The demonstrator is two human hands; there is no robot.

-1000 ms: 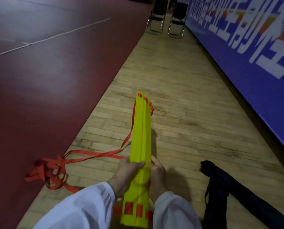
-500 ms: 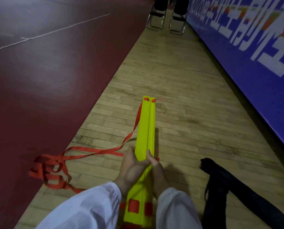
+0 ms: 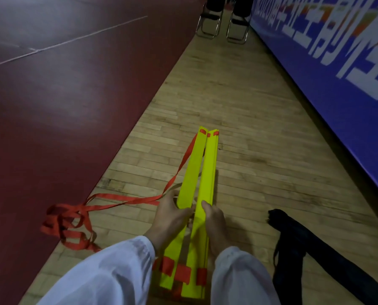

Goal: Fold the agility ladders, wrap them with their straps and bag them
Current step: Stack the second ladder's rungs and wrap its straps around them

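Though the ladder (image 3: 209,172) lies folded on the floor (image 3: 249,128), left grip (image 3: 172,214) and right grip (image 3: 214,219) each clasping one yellow stack, its red straps (image 3: 126,199) trail unwrapped; the black bag (image 3: 289,230) lies nearby, seemingly unfilled.

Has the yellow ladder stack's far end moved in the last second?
Yes: the yellow ladder stack swung its far end right, toward the black bag, and parted in two.
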